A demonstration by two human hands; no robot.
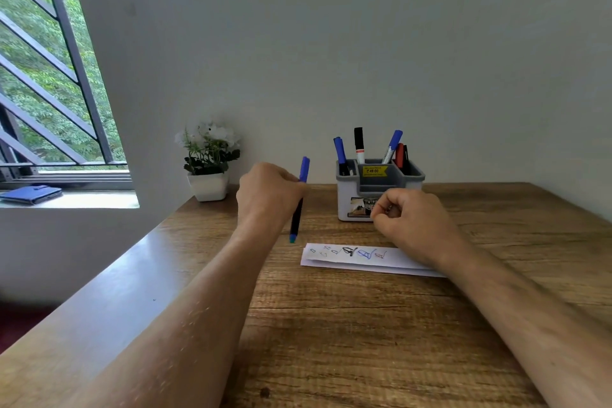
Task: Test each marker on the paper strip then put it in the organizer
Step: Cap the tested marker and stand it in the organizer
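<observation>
My left hand (268,195) grips a marker (298,212) with a blue cap on top, a black barrel and a blue-green lower end, held nearly upright just left of the paper strip (334,258). The white strip lies on the wooden table and carries several scribbles in black, blue and red. My right hand (410,225) hovers curled over the strip's right part, in front of the grey organizer (377,182); whether it holds anything is unclear. Several markers stand in the organizer: two blue (392,146), one black-capped (358,144), one red (399,154).
A small white pot with white flowers (208,162) stands at the table's back left by the wall. A blue wallet-like case (31,194) lies on the window sill at far left. The table's left edge (109,281) runs diagonally.
</observation>
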